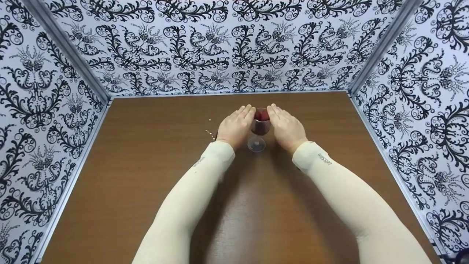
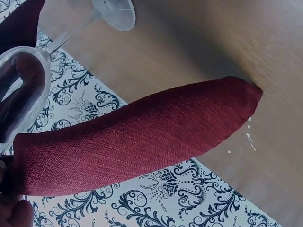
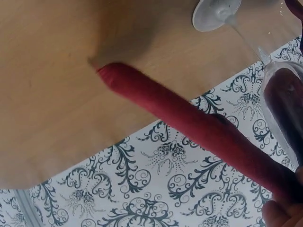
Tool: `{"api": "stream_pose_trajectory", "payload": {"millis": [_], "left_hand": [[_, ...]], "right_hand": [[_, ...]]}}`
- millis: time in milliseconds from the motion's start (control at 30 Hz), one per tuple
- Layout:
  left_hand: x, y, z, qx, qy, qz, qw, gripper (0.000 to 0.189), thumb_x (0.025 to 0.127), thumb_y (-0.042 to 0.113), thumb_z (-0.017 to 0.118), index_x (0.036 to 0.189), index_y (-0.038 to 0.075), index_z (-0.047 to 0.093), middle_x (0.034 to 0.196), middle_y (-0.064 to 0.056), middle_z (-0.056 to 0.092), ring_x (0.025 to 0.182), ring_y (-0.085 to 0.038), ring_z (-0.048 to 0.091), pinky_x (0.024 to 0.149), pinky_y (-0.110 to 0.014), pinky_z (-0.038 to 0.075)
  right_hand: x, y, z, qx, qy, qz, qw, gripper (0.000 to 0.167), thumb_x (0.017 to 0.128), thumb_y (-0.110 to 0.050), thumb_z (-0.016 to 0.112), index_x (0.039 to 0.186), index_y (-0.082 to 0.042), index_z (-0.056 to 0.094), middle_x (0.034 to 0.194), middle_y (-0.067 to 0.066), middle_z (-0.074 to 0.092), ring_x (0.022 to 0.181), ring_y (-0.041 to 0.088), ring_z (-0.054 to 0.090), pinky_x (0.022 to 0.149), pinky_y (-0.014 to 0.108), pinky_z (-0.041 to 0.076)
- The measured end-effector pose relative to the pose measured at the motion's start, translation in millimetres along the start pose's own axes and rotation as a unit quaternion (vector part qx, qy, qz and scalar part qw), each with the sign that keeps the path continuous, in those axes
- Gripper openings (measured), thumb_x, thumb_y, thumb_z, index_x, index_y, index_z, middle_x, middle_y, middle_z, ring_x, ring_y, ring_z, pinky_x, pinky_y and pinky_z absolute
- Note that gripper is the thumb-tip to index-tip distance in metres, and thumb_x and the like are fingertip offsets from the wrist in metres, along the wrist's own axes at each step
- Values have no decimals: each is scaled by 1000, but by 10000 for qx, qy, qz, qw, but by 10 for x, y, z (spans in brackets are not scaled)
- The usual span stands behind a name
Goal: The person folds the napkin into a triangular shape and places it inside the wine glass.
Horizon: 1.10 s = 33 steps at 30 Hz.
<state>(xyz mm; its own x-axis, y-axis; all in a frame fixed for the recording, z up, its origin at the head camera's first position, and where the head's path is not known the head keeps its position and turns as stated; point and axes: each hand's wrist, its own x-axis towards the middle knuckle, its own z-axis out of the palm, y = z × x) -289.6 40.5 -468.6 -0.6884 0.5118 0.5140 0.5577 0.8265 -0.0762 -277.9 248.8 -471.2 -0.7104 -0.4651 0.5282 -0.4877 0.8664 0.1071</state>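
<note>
A stemmed wine glass (image 1: 260,127) stands on the wooden table between both hands, its round foot (image 1: 256,144) on the wood. Tucked into its bowl is a red cloth napkin (image 1: 262,115), whose folded ends hang outside on either side. My left hand (image 1: 237,125) pinches the napkin close to the rim on the left; its wide flap (image 2: 137,135) droops toward the table in the left wrist view. On the right, my right hand (image 1: 288,128) pinches the other end, a narrower roll (image 3: 189,127) in the right wrist view. Both thumbs are hidden in the head view.
Small white marks (image 1: 210,133) show on the wooden table (image 1: 154,176) left of the left hand. Patterned black-and-white panels (image 1: 220,47) with grey corner posts (image 1: 384,44) enclose the back and sides. A dark round object (image 1: 462,256) is at the lower right corner.
</note>
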Motion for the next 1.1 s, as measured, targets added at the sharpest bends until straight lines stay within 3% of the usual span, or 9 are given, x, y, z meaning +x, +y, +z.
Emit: {"api": "stream_pose_trajectory", "payload": {"millis": [233, 400, 600, 800, 1100], "left_hand": [[-34, 11, 39, -119, 113, -110, 9998, 41, 103, 2, 52, 143, 6, 64, 146, -11, 66, 133, -26, 66, 108, -36, 54], [-46, 29, 51, -407, -236, -418, 9980, 45, 105, 4, 51, 148, 8, 59, 152, -8, 61, 139, -24, 61, 105, -38, 56], [-48, 47, 76, -1036, -492, -878, 9895, 50, 102, 6, 57, 152, 10, 55, 156, -7, 58, 141, -23, 59, 105, -41, 56], [-42, 46, 84, -1325, -583, -966, 9847, 47, 107, 3, 50, 153, 9, 54, 156, -8, 57, 142, -22, 58, 111, -39, 52], [-26, 23, 91, -1926, -648, -1245, 9712, 47, 109, 6, 43, 154, 10, 54, 157, -8, 55, 142, -24, 58, 113, -42, 50]], "right_hand": [[-18, -32, 46, 137, 67, 259, 9995, 42, 103, 6, 44, 142, 9, 59, 141, 25, 65, 129, 37, 67, 107, 46, 54], [-21, -52, 63, 365, -48, 560, 9978, 42, 104, 5, 44, 144, 7, 58, 144, 23, 64, 131, 36, 66, 104, 47, 56], [-32, -73, 98, 571, -19, 819, 9950, 44, 102, 5, 51, 145, 7, 57, 145, 23, 63, 126, 38, 69, 98, 49, 58], [-40, -93, 155, 661, 408, 971, 9922, 44, 99, 3, 58, 142, 7, 60, 140, 23, 67, 105, 43, 75, 84, 52, 62], [-24, -126, 172, 1234, 400, 1400, 9816, 46, 100, 2, 55, 145, 5, 58, 143, 22, 65, 111, 43, 73, 91, 53, 60]]}}
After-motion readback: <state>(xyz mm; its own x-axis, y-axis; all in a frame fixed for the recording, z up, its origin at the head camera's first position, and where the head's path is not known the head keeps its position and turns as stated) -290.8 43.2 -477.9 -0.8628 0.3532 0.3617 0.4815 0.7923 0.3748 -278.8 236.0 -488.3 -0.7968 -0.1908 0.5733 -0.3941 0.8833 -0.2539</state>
